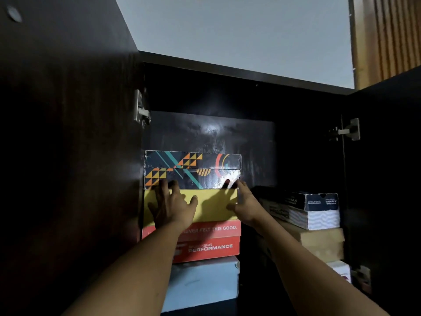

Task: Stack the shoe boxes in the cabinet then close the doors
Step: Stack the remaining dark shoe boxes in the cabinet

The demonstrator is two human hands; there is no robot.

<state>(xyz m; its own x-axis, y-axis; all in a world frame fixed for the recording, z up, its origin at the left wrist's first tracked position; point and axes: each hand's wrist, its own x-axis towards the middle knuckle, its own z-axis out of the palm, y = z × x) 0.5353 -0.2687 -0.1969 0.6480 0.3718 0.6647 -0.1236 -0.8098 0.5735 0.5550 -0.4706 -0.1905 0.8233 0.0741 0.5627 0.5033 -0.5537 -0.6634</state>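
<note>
— Both hands, left hand (173,206) and right hand (245,205), press open-palmed, fingers spread, against the patterned box (193,169) atop the left stack (yellow box (214,206) beneath).

— Why flat? Seemingly to square it inside the cabinet (227,71); doors (68,133) stand open.

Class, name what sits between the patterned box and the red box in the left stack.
The yellow box, seen in the head view, partly covered by both hands.

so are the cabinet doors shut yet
No, both open: the left door and right door are swung outward, hinges exposed, stacked shoe boxes visible inside.
</note>
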